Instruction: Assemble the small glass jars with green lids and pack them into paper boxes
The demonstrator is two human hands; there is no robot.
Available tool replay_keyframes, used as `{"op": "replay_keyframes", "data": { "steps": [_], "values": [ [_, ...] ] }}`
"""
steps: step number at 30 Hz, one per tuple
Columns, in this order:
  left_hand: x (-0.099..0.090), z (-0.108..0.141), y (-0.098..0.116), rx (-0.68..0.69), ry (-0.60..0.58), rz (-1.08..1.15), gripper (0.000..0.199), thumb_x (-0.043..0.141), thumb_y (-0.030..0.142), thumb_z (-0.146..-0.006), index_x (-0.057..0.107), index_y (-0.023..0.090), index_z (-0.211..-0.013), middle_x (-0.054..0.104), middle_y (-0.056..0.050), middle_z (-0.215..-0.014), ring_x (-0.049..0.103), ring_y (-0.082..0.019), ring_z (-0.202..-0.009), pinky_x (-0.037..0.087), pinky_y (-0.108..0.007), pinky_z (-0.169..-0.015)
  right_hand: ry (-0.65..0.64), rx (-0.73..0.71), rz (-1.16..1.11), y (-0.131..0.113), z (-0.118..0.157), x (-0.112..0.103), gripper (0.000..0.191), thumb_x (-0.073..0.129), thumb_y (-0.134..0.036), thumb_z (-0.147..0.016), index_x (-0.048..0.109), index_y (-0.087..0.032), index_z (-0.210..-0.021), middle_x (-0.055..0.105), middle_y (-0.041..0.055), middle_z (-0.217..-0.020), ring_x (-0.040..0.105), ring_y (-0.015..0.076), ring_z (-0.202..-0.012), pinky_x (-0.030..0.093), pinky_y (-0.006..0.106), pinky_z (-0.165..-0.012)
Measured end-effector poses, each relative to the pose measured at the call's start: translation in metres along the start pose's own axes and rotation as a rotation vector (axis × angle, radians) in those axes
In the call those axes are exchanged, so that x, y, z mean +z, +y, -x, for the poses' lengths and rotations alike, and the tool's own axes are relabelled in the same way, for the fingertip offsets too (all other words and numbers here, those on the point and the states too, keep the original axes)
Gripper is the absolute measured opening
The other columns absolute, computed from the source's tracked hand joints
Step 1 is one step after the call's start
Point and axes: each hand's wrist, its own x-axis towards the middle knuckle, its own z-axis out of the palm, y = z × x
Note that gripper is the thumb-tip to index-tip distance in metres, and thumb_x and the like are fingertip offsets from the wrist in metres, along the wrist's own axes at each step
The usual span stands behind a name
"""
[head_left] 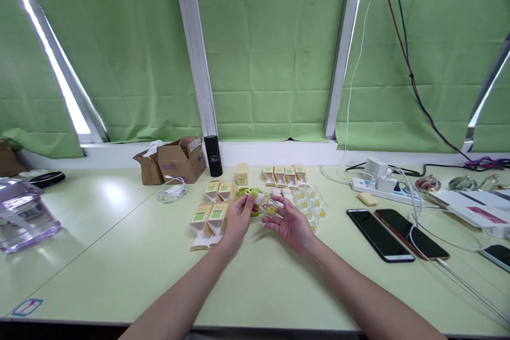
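Note:
Between the fingertips of my left hand [239, 218] is a small white cap [258, 198] with a yellow-green loop. My right hand [292, 226], fingers curled, grips a small clear round bottle [271, 209] with a yellow spot inside. Cap and bottle are close together; whether they touch I cannot tell. Green pieces [255, 209] lie behind my hands, partly hidden. Beside my right hand stand several clear bottles with yellow marks [314, 203] and a few white caps [282, 192]. Left of my left hand are several opened cream boxes with green labels [200, 217].
More opened cream boxes [290, 175] and one closed box [241, 174] stand farther back. Behind are cardboard boxes [183, 160] and a black cylinder [213, 156]. At right lie phones [380, 235], cables and a power strip [384, 191]; a purple clear jug [26, 215] stands left.

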Motion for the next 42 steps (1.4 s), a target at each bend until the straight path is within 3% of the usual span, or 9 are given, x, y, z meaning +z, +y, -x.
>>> {"op": "replay_keyframes", "data": {
  "steps": [5,11,20,26,29,31,36,42],
  "values": [
    [0.005,0.004,0.009,-0.006,-0.025,0.02,0.041,0.089,0.058,-0.08,0.076,0.019,-0.075,0.068,-0.002,-0.069,0.059,-0.019,-0.069,0.048,-0.028,-0.067,-0.021,0.004,-0.027,0.002,0.0,-0.001,0.047,0.079,-0.058,-0.089,0.067,-0.025,-0.12,0.077,0.0073,-0.107,0.08,0.0282,-0.085,0.063,0.046,-0.082],
    [0.005,0.002,0.005,0.027,-0.035,-0.052,0.037,0.091,0.05,-0.079,0.072,0.018,-0.071,0.067,-0.002,-0.069,0.059,-0.019,-0.07,0.046,-0.028,-0.065,-0.032,-0.015,-0.022,0.001,0.001,0.001,0.043,0.077,-0.058,-0.091,0.066,-0.027,-0.119,0.078,0.0081,-0.111,0.081,0.0291,-0.09,0.063,0.048,-0.088],
    [0.005,0.003,0.002,0.045,-0.095,-0.137,0.038,0.091,0.053,-0.077,0.078,0.018,-0.084,0.075,-0.007,-0.081,0.067,-0.022,-0.075,0.053,-0.029,-0.068,-0.049,-0.033,-0.002,0.0,0.003,0.007,0.043,0.089,-0.046,-0.083,0.065,-0.027,-0.114,0.08,0.0043,-0.107,0.082,0.0283,-0.092,0.063,0.05,-0.094],
    [0.008,0.007,0.006,0.04,-0.148,-0.145,0.039,0.089,0.054,-0.077,0.078,0.018,-0.086,0.074,-0.007,-0.084,0.068,-0.022,-0.075,0.055,-0.028,-0.066,0.056,-0.062,0.181,0.013,-0.004,-0.004,0.058,0.098,-0.045,-0.071,0.064,-0.028,-0.115,0.078,0.0015,-0.101,0.078,0.0248,-0.085,0.066,0.043,-0.074],
    [0.008,0.007,0.008,0.104,-0.15,-0.202,0.039,0.088,0.055,-0.079,0.078,0.017,-0.079,0.072,-0.006,-0.082,0.067,-0.02,-0.078,0.056,-0.027,-0.07,0.103,-0.15,0.322,0.016,-0.009,-0.01,0.059,0.097,-0.047,-0.07,0.068,-0.027,-0.117,0.073,-0.001,-0.085,0.072,0.0213,-0.082,0.063,0.034,-0.066],
    [0.007,0.007,0.008,0.136,-0.173,-0.242,0.041,0.084,0.057,-0.083,0.08,0.017,-0.084,0.073,-0.007,-0.088,0.069,-0.021,-0.084,0.058,-0.028,-0.075,0.088,-0.188,0.387,0.015,-0.011,-0.011,0.057,0.097,-0.044,-0.07,0.07,-0.026,-0.117,0.072,-0.0004,-0.084,0.068,0.0198,-0.082,0.063,0.032,-0.069],
    [0.004,0.005,0.002,0.178,-0.194,-0.327,0.047,0.078,0.06,-0.088,0.081,0.018,-0.11,0.078,-0.01,-0.109,0.075,-0.025,-0.1,0.063,-0.035,-0.086,0.087,-0.23,0.455,0.009,-0.011,-0.011,0.05,0.096,-0.033,-0.064,0.073,-0.024,-0.108,0.073,0.0045,-0.101,0.067,0.0233,-0.093,0.065,0.037,-0.075],
    [0.0,0.002,-0.006,0.194,-0.141,-0.393,0.049,0.077,0.058,-0.089,0.081,0.017,-0.116,0.078,-0.014,-0.119,0.077,-0.028,-0.105,0.066,-0.041,-0.091,0.098,-0.254,0.488,0.017,-0.011,-0.011,0.057,0.095,-0.03,-0.062,0.069,-0.025,-0.113,0.072,0.0044,-0.104,0.068,0.022,-0.09,0.063,0.039,-0.078]
  ]
}}
